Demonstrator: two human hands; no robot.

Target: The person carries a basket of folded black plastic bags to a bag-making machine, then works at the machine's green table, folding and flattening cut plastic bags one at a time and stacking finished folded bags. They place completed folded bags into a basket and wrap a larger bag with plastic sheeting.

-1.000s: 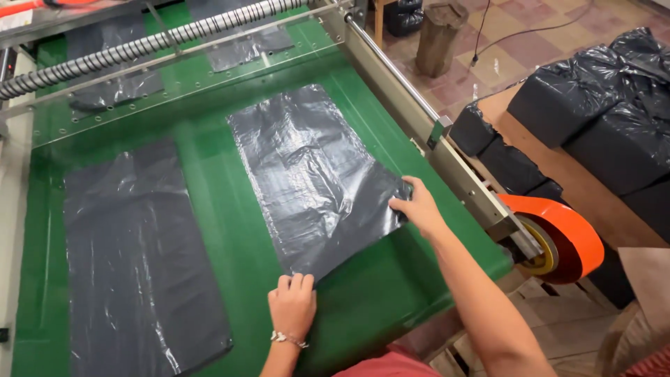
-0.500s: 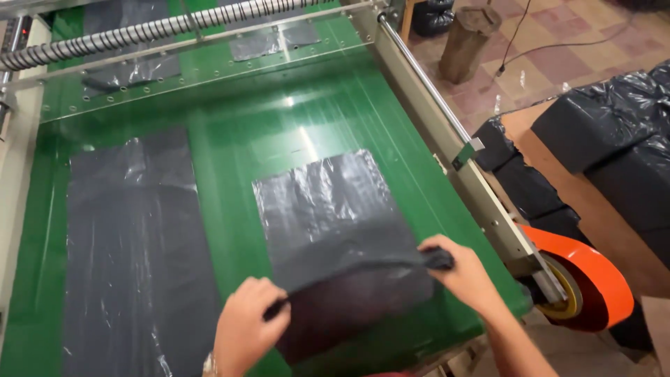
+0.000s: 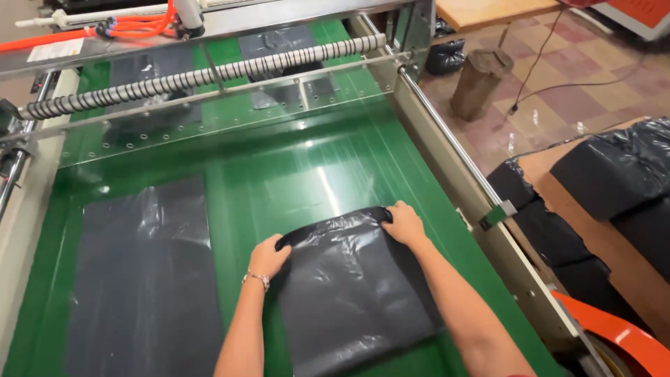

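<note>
So both hands are pinching the far edge of the folded bag point(image 3: 352, 286), left hand point(image 3: 269, 257) and right hand point(image 3: 403, 223) closed on its corners, near the belt's point(image 3: 293, 174) right edge. I'd keep that edge taut and level so it stays wrinkle-free.

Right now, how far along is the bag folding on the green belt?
Done: black plastic bag folded over once. In hand: left hand and right hand press its folded edge. Left: a flat black bag sheet lies unfolded beside it; more lie beyond the roller.
</note>
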